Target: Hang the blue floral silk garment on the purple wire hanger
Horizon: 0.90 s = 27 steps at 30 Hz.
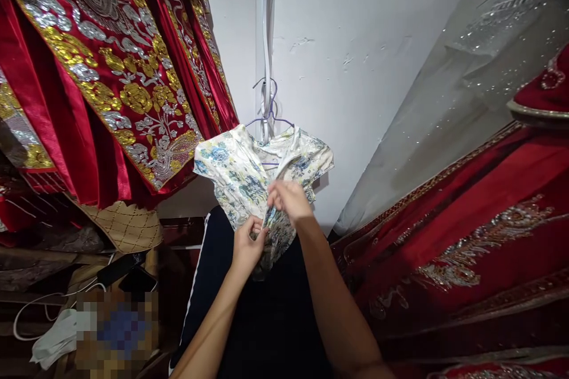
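A short-sleeved white shirt (pixel 237 183) with blue and yellow flowers hangs in front of me on a thin purple hanger (pixel 270 117). My left hand (pixel 249 243) pinches the shirt's front edge low down, thumb and fingers pressed together on the cloth. Slightly higher and to the right, my right hand (pixel 288 198) has its fingers curled together at the other side of the front opening. Whatever lies between the right fingertips is too small and blurred to make out. The shirt's lower part falls over dark trousers (pixel 267 320).
Red garments with gold and silver embroidery (pixel 137 95) hang at left. More red beaded cloth (pixel 444 249) and sheer glittering white fabric (pixel 427 112) fill the right. A white wall (pixel 347 23) stands behind. Lower left are a black phone (pixel 137 281), a white cable (pixel 26 308) and crumpled white cloth (pixel 57 334).
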Motion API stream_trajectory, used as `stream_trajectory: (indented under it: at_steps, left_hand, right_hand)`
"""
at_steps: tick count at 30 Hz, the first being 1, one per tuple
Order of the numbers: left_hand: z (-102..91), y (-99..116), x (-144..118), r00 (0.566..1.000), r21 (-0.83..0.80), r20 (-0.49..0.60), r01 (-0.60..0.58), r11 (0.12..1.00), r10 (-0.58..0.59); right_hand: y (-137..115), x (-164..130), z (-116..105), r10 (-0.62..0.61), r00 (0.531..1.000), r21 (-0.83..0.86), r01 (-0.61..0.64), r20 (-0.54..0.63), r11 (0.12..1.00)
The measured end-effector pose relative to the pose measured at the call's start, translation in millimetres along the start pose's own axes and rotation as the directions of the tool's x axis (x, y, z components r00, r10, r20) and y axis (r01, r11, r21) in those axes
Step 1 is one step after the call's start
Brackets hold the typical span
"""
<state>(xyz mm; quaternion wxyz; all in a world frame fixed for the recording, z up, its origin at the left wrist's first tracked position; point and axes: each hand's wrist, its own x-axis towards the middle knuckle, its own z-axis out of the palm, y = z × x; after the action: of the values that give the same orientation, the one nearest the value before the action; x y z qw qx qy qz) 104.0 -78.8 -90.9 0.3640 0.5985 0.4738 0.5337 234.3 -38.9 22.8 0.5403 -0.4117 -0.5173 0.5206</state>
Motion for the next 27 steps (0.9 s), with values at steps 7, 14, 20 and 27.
stream_trajectory:
  at_steps: [7,14,20,27]
  left_hand:
    - [-18.6,11,33,0.965,0.319,0.251,-0.006,0.948,-0.078]
    - [-42.5,140,97,0.915,0.06,0.032,-0.404,0.913,0.403]
    - [-25.3,185,135,0.777,0.184,0.037,-0.623,0.76,0.628]
    - [-91.7,136,160,0.796,-0.263,-0.527,-0.486,0.833,0.298]
  right_hand:
    - [-88,59,6,-0.274,0.954,0.016,0.278,-0.119,0.96]
    - [-94,36,3,-0.322,0.947,-0.129,0.321,0.014,0.938]
    - [-71,53,-2,-0.383,0.924,-0.129,0.381,0.007,0.916]
    - [23,36,-6,-0.226,0.973,-0.175,0.213,-0.054,0.961]
